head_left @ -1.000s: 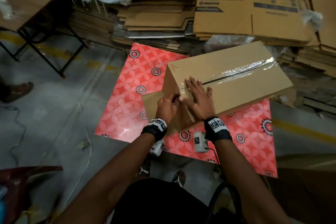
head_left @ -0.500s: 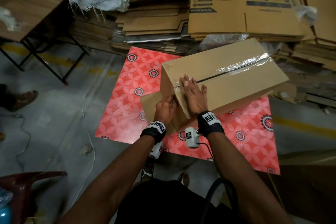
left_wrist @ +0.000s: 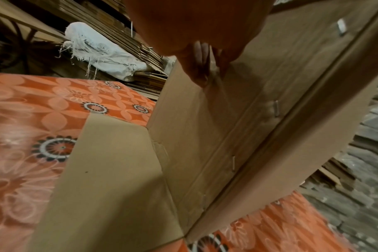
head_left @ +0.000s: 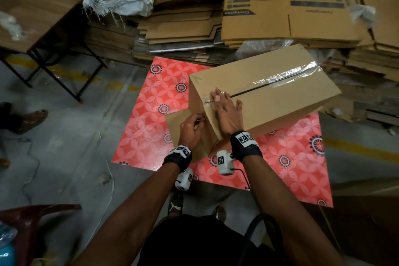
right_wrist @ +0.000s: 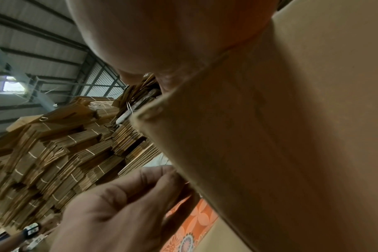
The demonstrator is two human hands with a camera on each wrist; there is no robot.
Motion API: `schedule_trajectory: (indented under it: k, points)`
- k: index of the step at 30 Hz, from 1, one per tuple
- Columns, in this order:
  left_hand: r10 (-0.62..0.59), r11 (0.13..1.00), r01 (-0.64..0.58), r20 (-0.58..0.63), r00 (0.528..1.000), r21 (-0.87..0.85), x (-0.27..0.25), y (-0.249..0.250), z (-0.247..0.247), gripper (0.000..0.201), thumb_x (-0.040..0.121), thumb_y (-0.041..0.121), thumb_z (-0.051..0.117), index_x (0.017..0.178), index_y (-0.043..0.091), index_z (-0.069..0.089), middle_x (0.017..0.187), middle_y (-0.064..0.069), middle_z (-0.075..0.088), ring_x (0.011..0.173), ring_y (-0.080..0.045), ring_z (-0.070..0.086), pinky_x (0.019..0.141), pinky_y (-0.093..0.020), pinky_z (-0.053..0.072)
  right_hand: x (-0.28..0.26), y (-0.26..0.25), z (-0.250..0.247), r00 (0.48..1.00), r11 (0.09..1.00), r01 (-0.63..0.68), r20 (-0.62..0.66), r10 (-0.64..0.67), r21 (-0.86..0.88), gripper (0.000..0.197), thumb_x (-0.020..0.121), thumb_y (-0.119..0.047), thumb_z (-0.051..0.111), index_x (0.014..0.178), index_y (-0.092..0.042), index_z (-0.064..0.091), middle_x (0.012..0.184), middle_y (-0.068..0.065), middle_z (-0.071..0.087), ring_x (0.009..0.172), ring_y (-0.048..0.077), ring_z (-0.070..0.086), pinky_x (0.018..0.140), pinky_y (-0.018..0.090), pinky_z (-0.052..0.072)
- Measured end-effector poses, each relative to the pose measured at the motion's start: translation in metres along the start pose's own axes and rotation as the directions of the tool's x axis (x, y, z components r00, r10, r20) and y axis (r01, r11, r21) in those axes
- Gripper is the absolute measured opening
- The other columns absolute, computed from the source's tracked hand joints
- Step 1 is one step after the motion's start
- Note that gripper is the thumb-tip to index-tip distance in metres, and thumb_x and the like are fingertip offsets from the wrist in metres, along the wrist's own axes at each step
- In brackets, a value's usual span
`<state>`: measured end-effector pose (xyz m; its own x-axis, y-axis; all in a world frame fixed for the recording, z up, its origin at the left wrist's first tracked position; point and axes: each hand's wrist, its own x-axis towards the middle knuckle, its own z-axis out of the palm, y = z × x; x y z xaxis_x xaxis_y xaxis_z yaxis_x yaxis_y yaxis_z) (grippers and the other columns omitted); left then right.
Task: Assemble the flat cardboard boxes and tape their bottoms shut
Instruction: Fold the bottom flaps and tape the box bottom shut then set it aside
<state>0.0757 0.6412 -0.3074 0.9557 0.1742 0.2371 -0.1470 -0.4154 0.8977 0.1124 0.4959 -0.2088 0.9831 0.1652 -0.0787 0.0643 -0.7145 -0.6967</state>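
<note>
**Sealing the tape end over the box edge**

We have the box [head_left: 263, 90] on the mat's [head_left: 149, 123] far right part, its seam taped. Our right hand [head_left: 226, 112] presses flat on the tape [head_left: 282, 74] at the near edge; our left hand [head_left: 191, 129] pinches the tail against the side. Next we judge: rub it down. The tail itself hardly shows.

Your head view is dim and warm, with corners darkened and straight edges bowed by the wide lens. Glare streaks along the clear tape [head_left: 282, 75] on the cardboard box [head_left: 280, 101]. In your right wrist view, daylight enters through a roof opening [right_wrist: 13, 85]; the near palm is a blurred, shadowed mass. Your left wrist view is soft, smeared toward its edges.
</note>
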Motion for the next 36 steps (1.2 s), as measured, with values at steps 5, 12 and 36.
schedule_trajectory:
  k: [5,12,36]
  points:
    - [0.049,0.994,-0.052,0.032,0.998,0.101,-0.002,0.004,0.002,0.016,0.101,0.017,0.055,0.104,0.006,0.066,0.101,-0.009,0.062,0.09,-0.024,0.061,0.08,-0.039,0.053,0.002,0.001,0.003,1.0,1.0,-0.005,-0.01,0.005,-0.01,0.081,0.094,-0.073,0.004,0.158,-0.036,0.036,0.167,-0.017,0.023,0.156,0.005,0.008,0.125,0.047,-0.008]
    - [0.012,0.994,-0.015,0.028,1.0,0.109,0.001,0.008,0.008,0.029,0.096,0.028,0.043,0.1,0.004,0.06,0.1,-0.012,0.058,0.089,-0.03,0.057,0.079,-0.046,0.05,0.002,0.002,0.002,1.0,1.0,0.011,-0.004,-0.011,-0.015,0.067,0.101,-0.065,0.012,0.156,-0.037,0.039,0.167,-0.016,0.022,0.156,0.006,0.008,0.125,0.05,-0.008]
    - [0.05,0.987,-0.05,0.008,0.999,0.15,0.009,0.004,0.003,0.025,0.095,0.016,0.058,0.111,0.005,0.072,0.104,-0.013,0.072,0.092,-0.031,0.068,0.082,-0.035,0.054,0.001,0.0,-0.001,1.0,1.0,0.014,0.005,-0.014,0.011,0.07,0.098,-0.068,0.015,0.155,-0.037,0.041,0.167,-0.016,0.023,0.156,0.006,0.01,0.125,0.048,-0.008]
